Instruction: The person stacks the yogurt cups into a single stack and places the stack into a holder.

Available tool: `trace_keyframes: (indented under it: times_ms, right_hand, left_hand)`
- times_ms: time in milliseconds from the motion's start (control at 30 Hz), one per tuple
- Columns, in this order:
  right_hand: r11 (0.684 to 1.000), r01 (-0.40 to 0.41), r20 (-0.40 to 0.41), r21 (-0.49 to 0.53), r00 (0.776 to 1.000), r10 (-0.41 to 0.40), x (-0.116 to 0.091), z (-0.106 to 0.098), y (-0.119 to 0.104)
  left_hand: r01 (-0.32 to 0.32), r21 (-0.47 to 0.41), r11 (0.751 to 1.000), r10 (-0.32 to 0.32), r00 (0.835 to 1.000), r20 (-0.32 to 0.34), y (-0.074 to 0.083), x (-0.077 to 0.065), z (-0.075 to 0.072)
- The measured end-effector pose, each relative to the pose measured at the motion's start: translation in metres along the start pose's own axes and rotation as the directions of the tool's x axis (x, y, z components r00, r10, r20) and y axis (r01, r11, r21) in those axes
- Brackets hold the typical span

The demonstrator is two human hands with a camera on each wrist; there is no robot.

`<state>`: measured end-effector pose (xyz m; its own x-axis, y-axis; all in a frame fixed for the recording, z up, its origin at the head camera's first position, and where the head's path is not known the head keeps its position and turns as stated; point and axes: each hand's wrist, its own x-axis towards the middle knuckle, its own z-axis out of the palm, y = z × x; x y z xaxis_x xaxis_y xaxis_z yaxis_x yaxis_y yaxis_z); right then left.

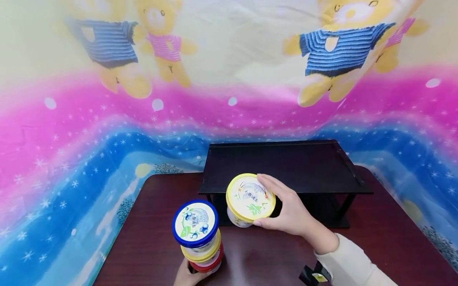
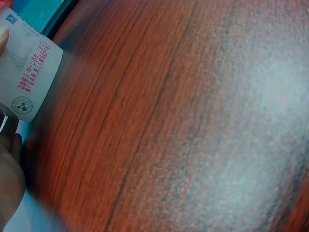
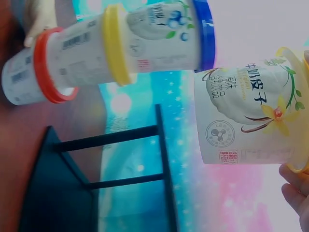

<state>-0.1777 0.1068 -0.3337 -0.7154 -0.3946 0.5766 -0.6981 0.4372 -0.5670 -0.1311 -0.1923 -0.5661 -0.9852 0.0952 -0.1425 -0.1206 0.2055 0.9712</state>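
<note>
Gripping a white round plastic tub with a yellow lid [image 1: 250,200] from its right side, the right hand [image 1: 291,212] curled thumb and fingers round the lid's rim, so the tub hung clear of the dark reddish wooden worktop [image 1: 257,254], just in front of the low black shelf stand [image 1: 286,165]. Just left of it stood a stack of three like tubs [image 1: 198,238], blue lid uppermost, then yellow, then red; the left hand [image 1: 186,275] held the stack at its base, seemingly to steady it. That hand was mostly cut off by the head view's lower edge, so its finger positions were unclear, and the left wrist view showed only a tub's printed side and blurred wood. The bear-printed cloth backdrop [image 1: 229,99] hid whatever lay behind.
</note>
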Motion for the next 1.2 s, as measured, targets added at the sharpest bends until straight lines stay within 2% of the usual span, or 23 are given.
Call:
trace_keyframes:
  times_ms: [333, 567, 833, 1200]
  right_hand:
    - [0.997, 0.023, 0.027, 0.068, 0.999, -0.025, 0.031, 0.0, -0.018]
    - [0.992, 0.025, 0.046, 0.127, 0.998, -0.031, 0.046, 0.009, -0.03]
    - [0.971, -0.026, 0.084, 0.237, 0.996, 0.006, 0.053, 0.027, -0.035]
    - [0.961, -0.056, 0.19, 0.27, 0.982, 0.004, 0.06, 0.045, -0.047]
  left_hand:
    - [-0.016, 0.051, 0.999, 0.017, 1.0, -0.02, 0.001, 0.001, 0.0]
    - [-0.025, 0.031, 0.999, 0.025, 1.0, -0.019, 0.003, 0.0, 0.001]
    - [-0.026, 0.003, 1.0, 0.026, 1.0, -0.014, 0.001, 0.0, 0.001]
    - [-0.061, 0.041, 0.997, 0.062, 0.998, -0.022, -0.002, -0.001, 0.001]
